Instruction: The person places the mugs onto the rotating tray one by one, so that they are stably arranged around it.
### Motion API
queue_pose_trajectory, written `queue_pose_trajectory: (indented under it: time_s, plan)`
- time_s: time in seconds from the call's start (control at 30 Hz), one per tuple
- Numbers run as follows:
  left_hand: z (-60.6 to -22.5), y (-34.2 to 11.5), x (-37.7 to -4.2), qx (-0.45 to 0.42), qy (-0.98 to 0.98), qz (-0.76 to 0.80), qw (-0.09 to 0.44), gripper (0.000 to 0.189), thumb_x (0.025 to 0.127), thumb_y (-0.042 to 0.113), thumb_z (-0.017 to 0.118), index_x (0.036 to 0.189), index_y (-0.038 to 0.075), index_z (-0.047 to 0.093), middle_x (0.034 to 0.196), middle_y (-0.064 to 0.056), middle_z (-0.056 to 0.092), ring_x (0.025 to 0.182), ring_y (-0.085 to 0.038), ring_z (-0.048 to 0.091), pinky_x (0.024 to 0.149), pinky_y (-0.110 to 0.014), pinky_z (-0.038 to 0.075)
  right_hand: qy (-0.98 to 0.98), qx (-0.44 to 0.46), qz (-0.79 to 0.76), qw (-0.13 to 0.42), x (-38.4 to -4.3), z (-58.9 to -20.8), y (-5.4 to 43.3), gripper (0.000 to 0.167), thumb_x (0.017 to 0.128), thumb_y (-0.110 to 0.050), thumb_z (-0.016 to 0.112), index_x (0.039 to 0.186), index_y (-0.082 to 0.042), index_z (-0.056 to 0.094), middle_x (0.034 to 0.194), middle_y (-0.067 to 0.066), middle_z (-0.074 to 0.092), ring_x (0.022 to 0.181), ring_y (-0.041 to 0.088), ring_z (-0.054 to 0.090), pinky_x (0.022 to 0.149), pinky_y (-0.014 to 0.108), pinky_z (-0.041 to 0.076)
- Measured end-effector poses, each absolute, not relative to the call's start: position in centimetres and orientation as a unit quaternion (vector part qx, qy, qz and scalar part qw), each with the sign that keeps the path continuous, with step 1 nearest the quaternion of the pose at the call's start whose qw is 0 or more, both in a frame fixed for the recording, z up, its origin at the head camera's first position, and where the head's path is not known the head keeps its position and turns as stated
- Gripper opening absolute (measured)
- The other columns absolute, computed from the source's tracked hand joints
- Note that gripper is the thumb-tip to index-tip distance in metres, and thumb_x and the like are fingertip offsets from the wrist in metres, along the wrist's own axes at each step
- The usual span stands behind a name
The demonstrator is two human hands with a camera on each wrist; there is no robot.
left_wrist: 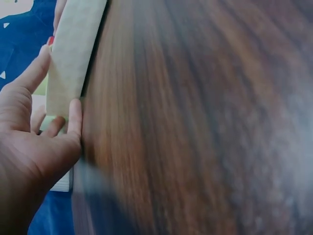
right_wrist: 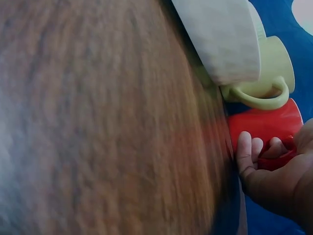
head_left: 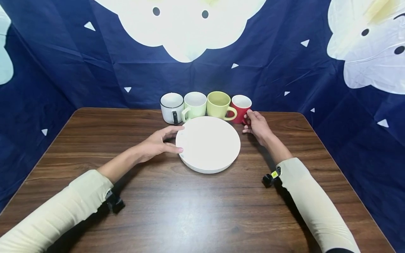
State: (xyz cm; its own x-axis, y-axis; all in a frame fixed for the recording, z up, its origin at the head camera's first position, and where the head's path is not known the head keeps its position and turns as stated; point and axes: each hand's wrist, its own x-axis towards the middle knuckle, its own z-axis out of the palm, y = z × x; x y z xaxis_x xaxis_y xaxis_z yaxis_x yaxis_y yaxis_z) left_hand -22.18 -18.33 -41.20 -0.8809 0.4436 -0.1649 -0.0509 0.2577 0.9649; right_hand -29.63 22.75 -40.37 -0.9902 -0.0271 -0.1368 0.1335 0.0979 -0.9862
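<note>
A round white dish (head_left: 207, 144) with a low side wall sits mid-table. My left hand (head_left: 157, 143) is at its left edge, thumb and fingers spread along the side; the left wrist view shows the hand (left_wrist: 36, 132) against the dish's pale wall (left_wrist: 78, 49). At the right end of a row of mugs stands a red mug (head_left: 239, 111), white inside. My right hand (head_left: 257, 127) holds it by the handle, and in the right wrist view the fingers of this hand (right_wrist: 274, 171) curl at the handle of the red mug (right_wrist: 269, 122).
Left of the red mug, side by side, stand a yellow-green mug (head_left: 218, 105), a pale green ribbed mug (head_left: 195, 105) and a white ribbed mug (head_left: 172, 109) with a black rim and handle. They line the back of the wooden table (head_left: 202, 211), before a blue cloth backdrop (head_left: 202, 77).
</note>
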Motion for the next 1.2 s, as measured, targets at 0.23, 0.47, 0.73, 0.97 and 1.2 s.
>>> queue_pose_trajectory:
  time_s: [0.23,0.47,0.73,0.97,1.2]
  plan:
    - [-41.4,-18.6,-22.33,0.129,0.75,0.61,0.219,0.096,0.091,0.0,0.09,0.173,0.017,0.042,0.176,-0.015,0.044,0.136,-0.034,0.068,0.105,-0.023,0.06,0.751,0.027,-0.656,0.065,-29.78,-40.12,22.96,0.037,0.123,-0.043,0.04,0.117,-0.008,0.053,0.1,0.005,0.047,0.077,0.009,0.055,0.072,0.02,0.064]
    - [-41.57,-18.61,-22.3,0.129,0.743,0.618,0.221,0.096,0.092,0.0,0.089,0.174,0.015,0.04,0.177,-0.016,0.042,0.147,-0.042,0.061,0.108,-0.023,0.059,0.757,0.023,-0.649,0.065,-30.07,-40.4,22.83,0.034,0.124,-0.043,0.038,0.115,-0.014,0.052,0.1,0.005,0.05,0.077,0.009,0.053,0.071,0.021,0.064]
    - [-41.66,-18.54,-22.34,0.134,0.735,0.626,0.223,0.096,0.093,-0.002,0.088,0.174,0.014,0.039,0.178,-0.017,0.041,0.148,-0.044,0.059,0.108,-0.022,0.059,0.751,0.022,-0.656,0.069,-30.07,-40.43,22.8,0.033,0.124,-0.043,0.037,0.113,-0.015,0.05,0.097,0.002,0.051,0.076,0.01,0.052,0.07,0.022,0.063]
    - [-41.66,-18.53,-22.42,0.127,0.735,0.626,0.226,0.097,0.092,-0.003,0.088,0.174,0.016,0.04,0.176,-0.014,0.043,0.149,-0.043,0.058,0.108,-0.023,0.06,0.747,0.026,-0.66,0.076,-30.17,-40.75,23.03,0.038,0.124,-0.045,0.036,0.108,-0.012,0.047,0.096,0.001,0.05,0.077,0.009,0.052,0.07,0.022,0.063]
    - [-41.74,-18.55,-22.46,0.124,0.736,0.625,0.23,0.099,0.091,-0.002,0.089,0.175,0.016,0.039,0.177,-0.013,0.044,0.146,-0.039,0.062,0.107,-0.025,0.06,0.731,0.03,-0.674,0.1,-30.38,-40.38,23.28,0.043,0.123,-0.042,0.037,0.095,-0.012,0.047,0.09,-0.001,0.046,0.075,0.011,0.05,0.067,0.022,0.058]
